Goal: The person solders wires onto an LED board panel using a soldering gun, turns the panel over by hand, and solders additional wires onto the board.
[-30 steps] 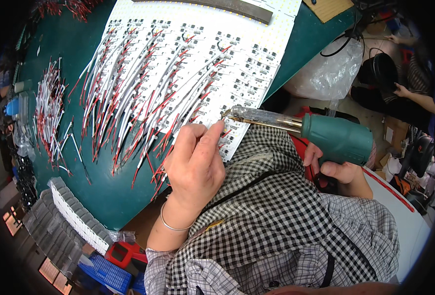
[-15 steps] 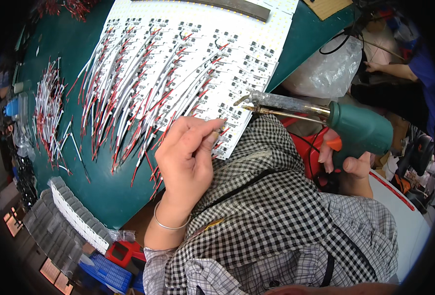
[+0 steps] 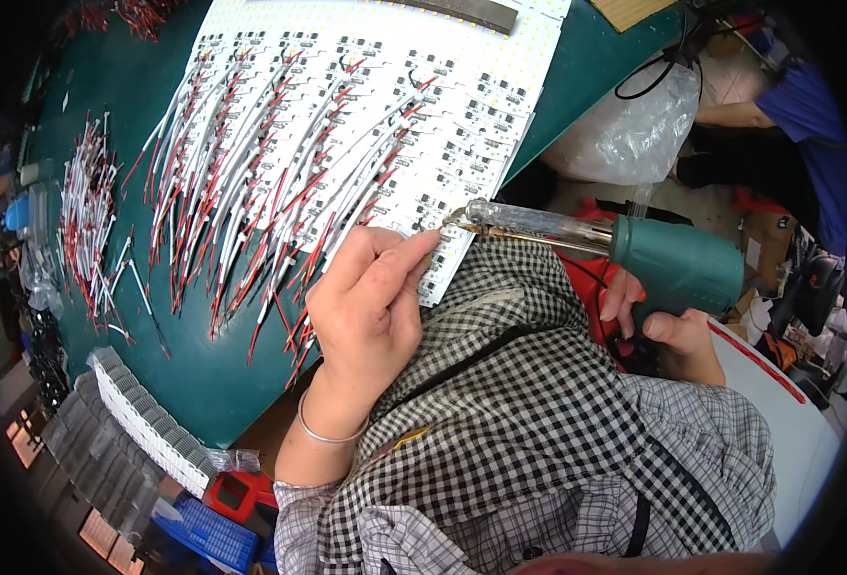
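My left hand is over the near right part of a white circuit board sheet. Its thumb and index finger are pinched together close to the board; whatever they hold is hidden behind them. In my right hand is a green soldering gun with a long metal barrel. Its tip reaches the board just beside my left fingertips; whether it touches cannot be made out. Rows of white wires with red ends lie across the board, their loose ends hanging toward me.
A pile of red and white wires lies on the green table at left. A dark bar rests across the board's far end. Beyond the table's right edge are a clear plastic bag and another person's arm. A blue basket stands lower left.
The soldering gun has moved left and down, bringing its tip beside my left fingertips. My left hand has barely shifted. The board sits slightly further left in view. The other person's arm has moved.
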`<move>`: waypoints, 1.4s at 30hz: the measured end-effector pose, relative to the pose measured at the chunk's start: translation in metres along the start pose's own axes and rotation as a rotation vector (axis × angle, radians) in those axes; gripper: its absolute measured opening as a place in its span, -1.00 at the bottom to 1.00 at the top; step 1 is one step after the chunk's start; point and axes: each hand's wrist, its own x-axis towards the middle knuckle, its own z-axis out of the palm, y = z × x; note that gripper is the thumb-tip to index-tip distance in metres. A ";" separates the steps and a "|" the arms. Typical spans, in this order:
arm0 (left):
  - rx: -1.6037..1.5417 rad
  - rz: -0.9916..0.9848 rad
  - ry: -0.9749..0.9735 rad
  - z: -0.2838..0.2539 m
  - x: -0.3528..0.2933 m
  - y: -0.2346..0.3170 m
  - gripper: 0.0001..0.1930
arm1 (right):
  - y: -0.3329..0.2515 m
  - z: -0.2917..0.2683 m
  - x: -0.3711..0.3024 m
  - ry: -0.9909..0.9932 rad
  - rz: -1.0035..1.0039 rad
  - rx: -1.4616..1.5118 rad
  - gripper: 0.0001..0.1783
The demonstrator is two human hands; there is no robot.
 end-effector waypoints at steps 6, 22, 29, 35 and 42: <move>0.011 0.010 0.001 0.001 -0.001 -0.001 -0.74 | -0.001 0.010 0.000 0.005 0.044 -0.041 -0.48; 0.065 0.056 0.016 0.003 -0.004 -0.007 -0.69 | -0.001 -0.004 -0.003 0.177 -0.067 0.132 -0.24; 0.136 0.036 -0.042 -0.012 -0.009 0.000 -0.66 | 0.005 0.001 0.012 0.183 -0.094 0.168 -0.16; 0.363 -0.029 0.255 -0.081 -0.019 -0.003 -0.82 | 0.003 -0.009 0.013 0.156 -0.086 0.130 -0.17; 0.826 -0.526 0.484 -0.203 -0.034 -0.127 -0.87 | 0.003 -0.006 0.026 0.089 -0.112 0.128 -0.21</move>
